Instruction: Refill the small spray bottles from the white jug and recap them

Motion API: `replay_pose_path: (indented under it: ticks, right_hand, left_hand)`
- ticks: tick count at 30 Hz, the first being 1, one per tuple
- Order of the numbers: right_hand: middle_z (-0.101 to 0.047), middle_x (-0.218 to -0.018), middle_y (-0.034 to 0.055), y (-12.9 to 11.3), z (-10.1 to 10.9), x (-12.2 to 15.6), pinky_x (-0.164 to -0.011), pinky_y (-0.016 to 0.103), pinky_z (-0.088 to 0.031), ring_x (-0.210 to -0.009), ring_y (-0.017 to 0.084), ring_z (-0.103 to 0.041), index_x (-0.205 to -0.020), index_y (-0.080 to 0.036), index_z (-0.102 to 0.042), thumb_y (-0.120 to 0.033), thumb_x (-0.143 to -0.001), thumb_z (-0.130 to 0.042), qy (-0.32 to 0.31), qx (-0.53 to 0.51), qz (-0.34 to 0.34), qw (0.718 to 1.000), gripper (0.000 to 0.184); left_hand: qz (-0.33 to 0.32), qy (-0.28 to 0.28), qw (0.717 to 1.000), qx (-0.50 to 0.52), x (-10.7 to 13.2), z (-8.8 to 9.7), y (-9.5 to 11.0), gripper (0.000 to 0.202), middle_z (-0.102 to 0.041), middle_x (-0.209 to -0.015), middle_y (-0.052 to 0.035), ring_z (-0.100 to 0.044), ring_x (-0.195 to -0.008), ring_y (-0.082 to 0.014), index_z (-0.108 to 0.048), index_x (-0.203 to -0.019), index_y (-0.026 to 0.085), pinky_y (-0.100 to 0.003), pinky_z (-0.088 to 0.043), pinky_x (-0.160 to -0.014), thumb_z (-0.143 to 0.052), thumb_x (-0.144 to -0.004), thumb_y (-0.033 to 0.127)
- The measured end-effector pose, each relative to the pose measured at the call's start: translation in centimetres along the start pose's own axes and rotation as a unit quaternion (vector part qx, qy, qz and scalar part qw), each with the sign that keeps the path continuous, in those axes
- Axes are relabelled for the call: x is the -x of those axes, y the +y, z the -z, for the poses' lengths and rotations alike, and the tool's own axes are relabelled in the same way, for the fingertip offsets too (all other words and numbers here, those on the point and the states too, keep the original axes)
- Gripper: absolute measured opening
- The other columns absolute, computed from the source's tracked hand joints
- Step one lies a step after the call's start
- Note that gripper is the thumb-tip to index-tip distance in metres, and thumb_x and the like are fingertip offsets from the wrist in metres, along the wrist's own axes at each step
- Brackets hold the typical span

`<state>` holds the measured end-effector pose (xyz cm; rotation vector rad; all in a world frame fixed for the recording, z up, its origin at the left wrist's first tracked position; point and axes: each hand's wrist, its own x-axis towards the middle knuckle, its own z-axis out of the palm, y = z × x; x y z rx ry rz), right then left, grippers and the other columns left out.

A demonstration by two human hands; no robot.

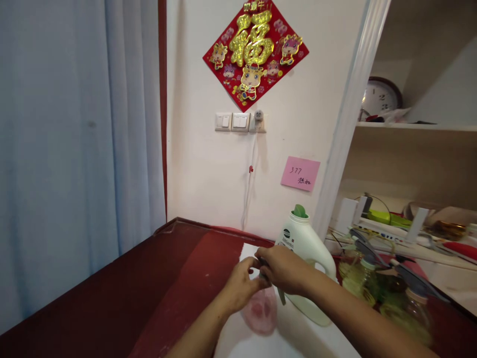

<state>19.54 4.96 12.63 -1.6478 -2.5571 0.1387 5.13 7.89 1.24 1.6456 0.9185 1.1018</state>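
On a white sheet (298, 338) stands a pink see-through bottle (260, 315). My left hand (242, 284) and my right hand (283, 266) meet over its neck, with fingers closed around a small dark top (264, 271). Most of that top is hidden by the fingers, so whether it is fixed to the bottle I cannot tell. A thin dark-green piece (281, 297) sticks out below my right hand. Behind my right forearm is a pale green jug (307, 238) with a handle; its mouth is uncapped and shows a green spout (299, 211).
The dark red tabletop (179, 283) runs up to the wall. Several see-through bottles with grey heads (367, 278) stand at the right, beside a cluttered shelf (402, 238). A white cord (246, 199) hangs from the socket. A blue curtain (74, 124) covers the left side.
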Motion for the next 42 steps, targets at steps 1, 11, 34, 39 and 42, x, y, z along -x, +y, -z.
replay_pose_path:
  ticks: [1,11,34,39,42]
  right_hand:
    - [-0.079,-0.099,0.0107,0.0,0.0,0.0,-0.069,0.030,-0.039,-0.094,0.027,-0.074,-0.103,-0.020,-0.072,-0.020,-0.085,-0.058,0.001,0.001,0.001,1.000,0.023]
    - [-0.079,-0.099,0.0109,0.0,0.1,0.0,-0.068,0.031,-0.039,-0.094,0.028,-0.074,-0.102,-0.020,-0.072,-0.020,-0.084,-0.059,0.006,0.014,0.002,1.000,0.022]
    - [-0.070,-0.116,0.0155,6.5,-5.6,6.9,-0.093,0.041,-0.049,-0.101,0.027,-0.068,-0.136,-0.013,-0.058,-0.034,-0.096,-0.038,0.188,-0.276,-0.117,0.935,0.050]
    - [-0.060,-0.140,0.0178,5.8,-12.0,6.9,-0.100,0.045,-0.050,-0.118,0.030,-0.063,-0.149,-0.016,-0.045,-0.029,-0.071,-0.070,0.145,-0.393,-0.116,0.900,0.083]
    - [-0.045,-0.156,0.0162,4.1,-13.4,4.9,-0.117,0.050,-0.034,-0.143,0.036,-0.043,-0.152,-0.024,-0.041,-0.029,-0.056,-0.086,0.157,-0.432,-0.079,0.885,0.107]
  left_hand:
    - [-0.002,-0.021,1.000,0.005,0.0,0.3,0.1,0.030,-0.074,-0.107,-0.0076,-0.062,-0.106,-0.0284,-0.068,-0.095,0.017,-0.042,-0.040,-0.100,-0.077,-0.071,0.034]
    - [0.004,-0.051,0.999,0.010,1.1,0.7,1.5,0.038,-0.074,-0.116,-0.0101,-0.063,-0.111,-0.0301,-0.069,-0.105,0.017,-0.040,-0.045,-0.093,-0.077,-0.072,0.033]
    - [0.012,0.018,1.000,-0.018,3.6,2.8,-0.5,0.069,-0.058,-0.150,-0.0172,-0.053,-0.139,-0.0355,-0.061,-0.139,0.019,-0.051,-0.041,-0.116,-0.073,-0.083,0.057]
    - [0.055,0.095,0.992,-0.069,7.7,5.7,-0.7,0.057,-0.073,-0.132,-0.0105,-0.064,-0.127,-0.0356,-0.074,-0.119,0.023,-0.048,-0.051,-0.111,-0.071,-0.080,0.064]
    - [0.065,0.119,0.981,-0.135,9.1,7.5,-1.9,0.052,-0.076,-0.128,-0.0072,-0.066,-0.125,-0.0354,-0.076,-0.116,0.025,-0.046,-0.053,-0.109,-0.072,-0.078,0.061]
